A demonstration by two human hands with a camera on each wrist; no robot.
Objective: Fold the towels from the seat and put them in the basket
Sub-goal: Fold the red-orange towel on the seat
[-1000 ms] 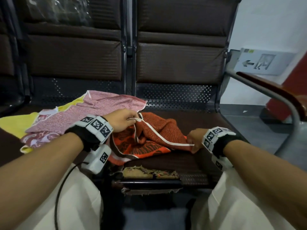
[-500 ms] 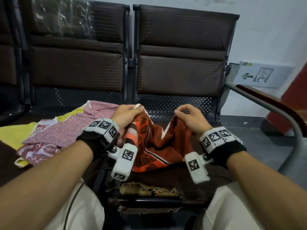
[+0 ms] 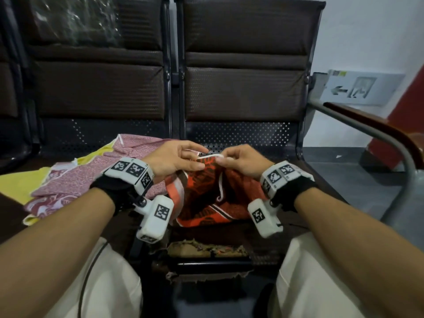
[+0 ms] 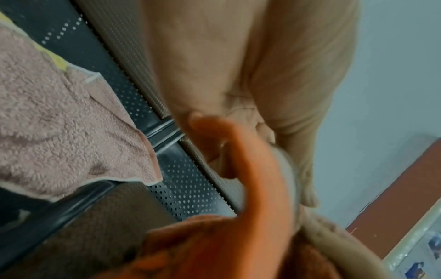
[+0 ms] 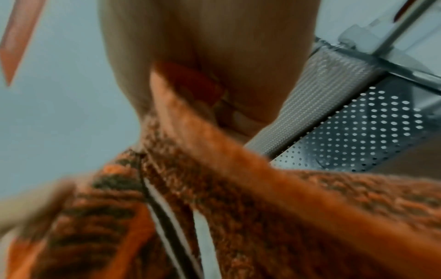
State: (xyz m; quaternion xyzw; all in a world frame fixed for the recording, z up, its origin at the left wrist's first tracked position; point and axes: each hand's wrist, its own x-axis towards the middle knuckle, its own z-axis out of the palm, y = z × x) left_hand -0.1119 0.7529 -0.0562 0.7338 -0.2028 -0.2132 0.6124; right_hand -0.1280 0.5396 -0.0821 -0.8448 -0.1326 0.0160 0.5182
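A row of dark brown padded waiting-room seats (image 3: pixel 241 88) with perforated metal pans fills the space ahead, with a grey and brown armrest (image 3: pixel 376 129) at the far right. No basket shows in any view.

On the left seat lies a loose heap: a pink patterned terry towel (image 3: pixel 96 171) over a yellow cloth (image 3: pixel 20 182), unfolded and apart from the hands.

On the right seat, an orange and dark brown patterned towel with a white hem (image 3: pixel 204 198) hangs from the hands, its lower part bunched on the seat cushion.

The left hand (image 3: pixel 174 159) and right hand (image 3: pixel 241 160) are raised close together. The right hand pinches the white hem between thumb and fingers. The left hand's thumb and fingers are closed at the same hem beside it, though the blurred wrist view leaves the exact pinch unclear.

My guess is that the two top corners are being matched for the first fold. To do it well, the corners should sit squarely one on the other, hem along hem, before the hands part. Lifting the towel clear of the seat would let the bunched lower half hang straight; otherwise the crumple may get folded in. Keeping it away from the pink heap avoids a tangle.
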